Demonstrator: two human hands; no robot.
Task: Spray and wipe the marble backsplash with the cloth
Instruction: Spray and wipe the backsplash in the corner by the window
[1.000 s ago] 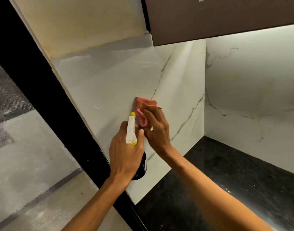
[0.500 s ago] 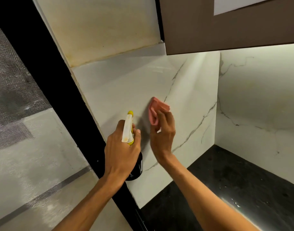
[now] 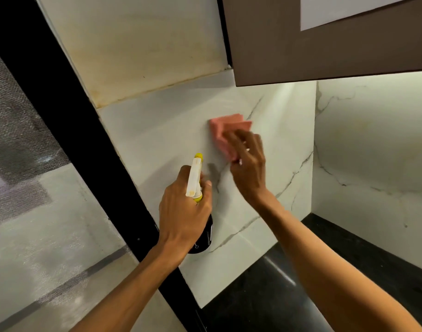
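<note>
Gleaming veined marble backsplash (image 3: 171,130) meets black countertop (image 3: 265,305) under brown cabinet (image 3: 301,49)

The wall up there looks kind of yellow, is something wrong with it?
Yes. The panel above the marble backsplash has yellowish-brown staining, darkest along its lower edge, so it looks grubby beside the clean white marble. The grey lines in the marble are its veins, not cracks. Nothing looks spilled or broken where the right hand presses the cloth.

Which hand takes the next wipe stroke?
Right. The right hand already presses the cloth flat to the backsplash; the left hand is full with the spray bottle.
</note>
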